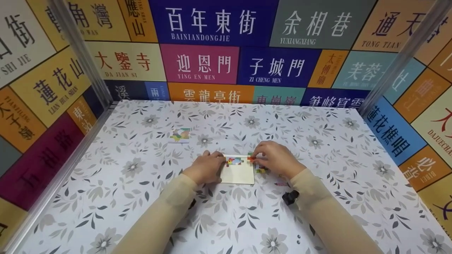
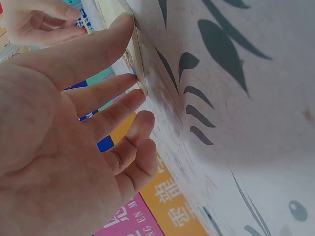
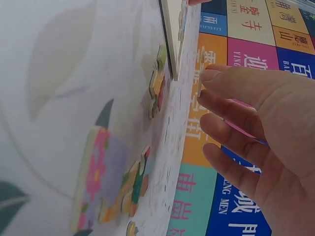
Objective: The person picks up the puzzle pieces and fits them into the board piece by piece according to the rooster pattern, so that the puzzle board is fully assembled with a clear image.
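Note:
A pale wooden puzzle board [image 1: 236, 175] lies on the table, with a few joined jigsaw pieces [image 1: 234, 161] along its far side. My left hand [image 1: 204, 167] grips the board's left end, thumb at the near edge and fingertips farther up, as the left wrist view [image 2: 64, 118] also shows. Over the board's far right corner, my right hand [image 1: 279, 158] pinches a jigsaw piece [image 1: 250, 158] between thumb and index finger. In the right wrist view that piece [image 3: 201, 73] appears edge-on, raised from the table, while the other fingers are loosely bent.
Loose jigsaw pieces [image 1: 261, 169] lie right of the board, partly under the right hand. The right wrist view shows a purple piece with pink flowers [image 3: 93, 177] among them. A small colourful picture card [image 1: 180, 135] lies farther back left. Sign-patterned walls [image 1: 201, 65] border the floral tabletop.

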`<state>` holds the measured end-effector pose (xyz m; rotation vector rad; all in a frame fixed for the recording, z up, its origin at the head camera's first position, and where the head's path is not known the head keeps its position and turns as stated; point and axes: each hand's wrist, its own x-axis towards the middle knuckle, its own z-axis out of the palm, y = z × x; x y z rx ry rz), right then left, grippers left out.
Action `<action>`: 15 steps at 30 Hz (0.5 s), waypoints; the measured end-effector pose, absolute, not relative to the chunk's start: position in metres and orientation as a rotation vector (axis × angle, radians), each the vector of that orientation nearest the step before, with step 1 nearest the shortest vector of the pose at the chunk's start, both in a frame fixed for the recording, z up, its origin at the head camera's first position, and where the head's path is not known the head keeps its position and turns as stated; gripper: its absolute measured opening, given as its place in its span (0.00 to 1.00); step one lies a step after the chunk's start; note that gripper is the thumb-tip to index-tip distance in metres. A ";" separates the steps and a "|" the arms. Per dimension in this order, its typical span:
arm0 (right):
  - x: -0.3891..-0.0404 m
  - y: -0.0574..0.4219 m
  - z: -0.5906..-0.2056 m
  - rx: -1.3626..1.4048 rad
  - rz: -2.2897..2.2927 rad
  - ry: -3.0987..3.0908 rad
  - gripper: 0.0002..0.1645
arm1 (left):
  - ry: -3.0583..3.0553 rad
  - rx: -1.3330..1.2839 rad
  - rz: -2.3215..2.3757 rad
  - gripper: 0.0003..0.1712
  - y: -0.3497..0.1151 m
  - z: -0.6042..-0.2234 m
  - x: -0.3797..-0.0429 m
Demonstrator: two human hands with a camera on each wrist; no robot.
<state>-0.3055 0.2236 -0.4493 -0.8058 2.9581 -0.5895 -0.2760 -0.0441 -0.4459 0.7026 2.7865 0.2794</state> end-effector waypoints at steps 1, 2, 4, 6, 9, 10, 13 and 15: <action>-0.306 0.222 -0.448 -0.816 -0.582 2.955 0.07 | 2.786 0.697 0.279 0.42 -0.044 -0.446 -0.276; -0.307 0.221 -0.448 -0.826 -0.575 2.953 0.07 | 2.787 0.694 0.280 0.42 -0.044 -0.446 -0.276; -0.309 0.219 -0.447 -0.841 -0.557 2.949 0.07 | 2.792 0.691 0.273 0.42 -0.044 -0.446 -0.276; -0.310 0.217 -0.448 -0.854 -0.534 2.948 0.07 | 2.796 0.691 0.266 0.41 -0.043 -0.446 -0.277; -0.311 0.215 -0.450 -0.869 -0.499 2.959 0.07 | 2.794 0.685 0.262 0.41 -0.043 -0.446 -0.277; -0.311 0.214 -0.451 -0.872 -0.490 2.964 0.07 | 2.793 0.681 0.265 0.41 -0.043 -0.446 -0.276; -0.310 0.212 -0.453 -0.887 -0.485 2.968 0.08 | 2.790 0.672 0.279 0.41 -0.043 -0.447 -0.276; -0.309 0.210 -0.454 -0.899 -0.483 2.960 0.08 | 2.789 0.671 0.289 0.41 -0.043 -0.448 -0.276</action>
